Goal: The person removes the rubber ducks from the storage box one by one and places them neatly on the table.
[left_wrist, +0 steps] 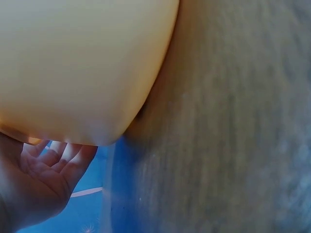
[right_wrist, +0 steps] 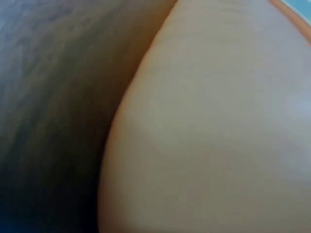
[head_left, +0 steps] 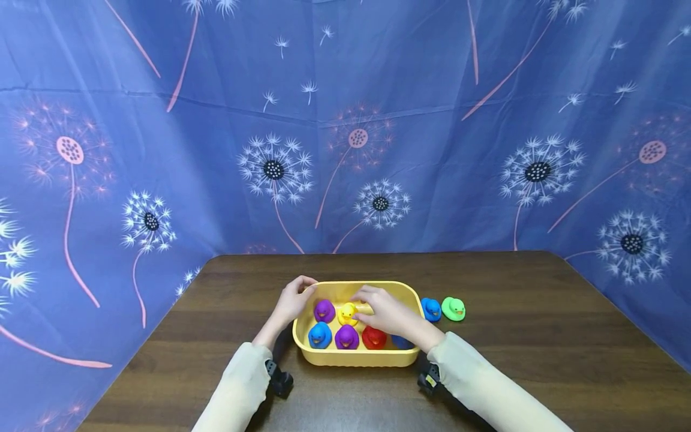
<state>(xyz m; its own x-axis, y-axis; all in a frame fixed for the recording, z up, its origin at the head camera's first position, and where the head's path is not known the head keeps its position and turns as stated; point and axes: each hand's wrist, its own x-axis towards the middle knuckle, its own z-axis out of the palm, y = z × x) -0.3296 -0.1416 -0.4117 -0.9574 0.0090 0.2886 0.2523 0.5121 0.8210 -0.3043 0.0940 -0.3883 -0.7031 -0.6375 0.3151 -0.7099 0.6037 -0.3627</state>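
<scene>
A yellow plastic basin (head_left: 358,358) holds several rubber ducks. My left hand (head_left: 294,298) grips its left rim near the far corner; in the left wrist view that hand (left_wrist: 46,182) shows beside the basin wall (left_wrist: 82,68). Over the inside reaches my right hand (head_left: 383,309), fingers and thumb spread apart beside a yellow duck (head_left: 347,314). Whether the thumb touches that duck cannot be told. Left of it sits a purple duck (head_left: 324,311). Along the near side are a blue duck (head_left: 320,335), another purple duck (head_left: 346,337), a red duck (head_left: 373,338) and a partly hidden blue duck (head_left: 402,342).
Just outside the basin's right end, a blue duck (head_left: 430,309) and a green duck (head_left: 453,309) stand on the brown wooden table (head_left: 540,336). Blue dandelion-print cloth (head_left: 448,198) hangs behind the table. The right wrist view is filled mostly by the basin's wall (right_wrist: 209,126).
</scene>
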